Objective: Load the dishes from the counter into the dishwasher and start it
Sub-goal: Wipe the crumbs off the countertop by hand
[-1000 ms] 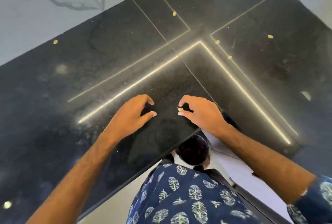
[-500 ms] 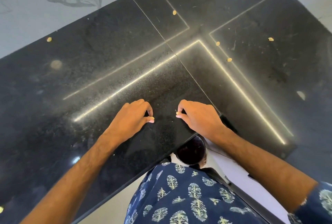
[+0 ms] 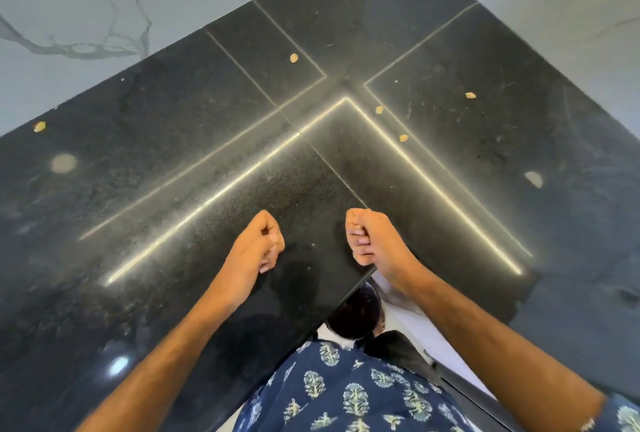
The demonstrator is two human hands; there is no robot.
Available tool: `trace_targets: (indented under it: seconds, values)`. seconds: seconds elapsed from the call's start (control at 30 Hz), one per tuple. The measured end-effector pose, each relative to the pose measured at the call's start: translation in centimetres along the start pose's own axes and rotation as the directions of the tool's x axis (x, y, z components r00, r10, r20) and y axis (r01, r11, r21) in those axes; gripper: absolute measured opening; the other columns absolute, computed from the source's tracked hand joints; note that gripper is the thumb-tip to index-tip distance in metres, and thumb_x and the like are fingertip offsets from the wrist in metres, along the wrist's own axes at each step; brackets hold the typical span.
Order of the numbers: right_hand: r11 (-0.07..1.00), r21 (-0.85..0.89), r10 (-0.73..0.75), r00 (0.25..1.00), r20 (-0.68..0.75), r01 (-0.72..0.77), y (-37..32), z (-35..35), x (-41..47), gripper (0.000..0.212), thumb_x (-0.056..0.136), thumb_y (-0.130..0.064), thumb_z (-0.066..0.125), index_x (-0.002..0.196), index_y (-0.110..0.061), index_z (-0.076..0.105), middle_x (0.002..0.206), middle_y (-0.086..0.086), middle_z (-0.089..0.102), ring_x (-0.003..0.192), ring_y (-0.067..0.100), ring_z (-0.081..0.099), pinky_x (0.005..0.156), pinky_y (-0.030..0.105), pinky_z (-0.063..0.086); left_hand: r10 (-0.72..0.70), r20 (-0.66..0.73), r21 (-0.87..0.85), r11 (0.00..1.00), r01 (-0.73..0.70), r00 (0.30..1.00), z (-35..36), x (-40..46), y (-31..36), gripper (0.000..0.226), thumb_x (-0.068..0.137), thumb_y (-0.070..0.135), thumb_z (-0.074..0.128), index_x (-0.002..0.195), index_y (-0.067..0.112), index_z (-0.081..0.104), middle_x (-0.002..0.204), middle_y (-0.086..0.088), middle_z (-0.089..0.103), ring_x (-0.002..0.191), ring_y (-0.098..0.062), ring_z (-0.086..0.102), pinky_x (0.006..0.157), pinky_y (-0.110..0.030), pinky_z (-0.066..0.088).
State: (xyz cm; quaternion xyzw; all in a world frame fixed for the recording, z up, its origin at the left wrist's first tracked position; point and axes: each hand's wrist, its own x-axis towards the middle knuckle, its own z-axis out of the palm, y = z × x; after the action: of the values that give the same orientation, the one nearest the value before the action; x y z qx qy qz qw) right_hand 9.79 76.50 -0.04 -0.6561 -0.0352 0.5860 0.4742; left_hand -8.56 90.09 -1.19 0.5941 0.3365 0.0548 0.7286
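No dishes remain on the black counter [image 3: 173, 161], only yellow crumbs [image 3: 294, 58] far and right. Your left hand [image 3: 254, 246] and right hand [image 3: 372, 241] are fisted near its edge; any pinched crumb is hidden. Starting the dishwasher seems left.

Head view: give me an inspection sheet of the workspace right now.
Surface: black stone counter, glossy, with light streaks.
Job's things: no dishes seen; dishwasher not identifiable.
Clutter: small yellowish bits scattered over the counter.
Grippers: left hand and right hand both curled into fists near the counter corner; whether either holds something, cannot tell.
Cables: nothing seen.
Surroundings: marble-look wall; a dark round object below the counter corner.
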Motion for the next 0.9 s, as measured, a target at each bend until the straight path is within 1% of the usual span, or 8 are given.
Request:
trace_targets:
  seconds: [0.13,0.33,0.43,0.53,0.6,0.67,0.77,0.9]
  values:
    - [0.881,0.472,-0.025,0.999,0.031,0.007,-1.1,-3.5,-1.1,0.014,0.079,-0.014,0.036,0.065,-0.016,0.035,0.062,0.001,0.026,0.051,0.011,0.013,0.041,0.022,0.011,-0.069,0.138,-0.475,0.871,0.127,0.988,3.7,2.6,1.4,0.009,0.078,0.008,0.037,0.070,0.013,0.037,0.063,-0.005,0.026,0.051,-0.014,0.012,0.048,-0.030,0.013]
    - [0.841,0.520,-0.069,0.984,-0.165,0.147,-3.4,-8.8,-0.3,0.027,0.092,-0.008,0.042,0.088,0.000,0.067,0.071,0.006,0.053,0.051,0.009,0.038,0.045,0.020,0.028,-0.195,0.162,-0.498,0.830,0.251,0.967,7.9,7.6,3.7,0.035,0.105,0.023,0.038,0.071,0.015,0.044,0.063,0.001,0.024,0.049,-0.011,0.014,0.042,-0.025,0.016]
    - [0.924,0.347,-0.079,0.969,-0.236,0.160,-4.5,-11.7,1.2,0.031,0.094,-0.002,0.039,0.101,0.001,0.068,0.066,0.001,0.043,0.049,0.007,0.029,0.044,0.019,0.022,-0.171,0.092,-0.377,0.906,0.193,0.981,9.9,10.6,5.2,0.026,0.107,0.019,0.040,0.090,0.008,0.057,0.060,0.003,0.030,0.046,-0.006,0.021,0.040,-0.020,0.020]
    - [0.949,-0.235,-0.287,0.886,-0.363,0.211,-6.3,-13.9,3.3,0.030,0.097,-0.013,0.043,0.098,-0.016,0.073,0.069,-0.007,0.047,0.048,0.003,0.037,0.048,0.017,0.028,-0.153,0.012,-0.213,0.965,0.152,0.988,11.2,13.7,6.8,0.023,0.106,0.015,0.042,0.097,0.007,0.062,0.060,0.005,0.028,0.045,-0.004,0.021,0.038,-0.018,0.020]
    - [0.757,-0.614,-0.506,0.795,-0.336,0.223,-7.7,-14.9,4.7,0.015,0.096,-0.023,0.054,0.100,-0.025,0.069,0.071,-0.012,0.057,0.056,-0.001,0.050,0.055,0.014,0.036,-0.142,-0.060,-0.028,0.990,0.140,0.988,11.7,15.9,7.6,0.021,0.103,0.015,0.046,0.093,0.010,0.064,0.061,0.005,0.028,0.046,-0.006,0.022,0.040,-0.019,0.020]
    - [0.587,-0.778,-0.597,0.769,-0.229,0.224,-8.9,-15.2,6.0,0.016,0.093,-0.031,0.062,0.109,-0.030,0.064,0.070,-0.011,0.060,0.062,0.001,0.055,0.062,0.020,0.042,-0.052,-0.148,0.239,0.967,0.087,0.988,11.9,17.9,8.3,0.013,0.098,0.020,0.055,0.090,0.015,0.064,0.059,0.008,0.037,0.049,-0.008,0.032,0.045,-0.023,0.027]
    - [0.367,-0.908,-0.629,0.773,-0.081,0.203,-10.1,-15.7,7.9,0.026,0.090,-0.038,0.067,0.115,-0.032,0.063,0.096,-0.010,0.068,0.088,0.012,0.063,0.074,0.031,0.048,0.170,-0.190,0.590,0.807,-0.026,0.967,12.0,20.2,9.2,0.006,0.093,0.025,0.062,0.090,0.020,0.061,0.064,0.007,0.053,0.061,-0.007,0.050,0.058,-0.027,0.038]
    - [0.272,-0.931,-0.653,0.757,0.007,0.243,-10.3,-16.4,8.8,0.021,0.089,-0.037,0.069,0.108,-0.028,0.067,0.083,-0.017,0.054,0.088,0.012,0.058,0.071,0.029,0.039,0.284,-0.104,0.726,0.676,-0.122,0.953,11.7,22.8,9.1,0.018,0.091,0.024,0.068,0.102,0.014,0.058,0.062,0.015,0.048,0.066,-0.016,0.050,0.063,-0.030,0.033]
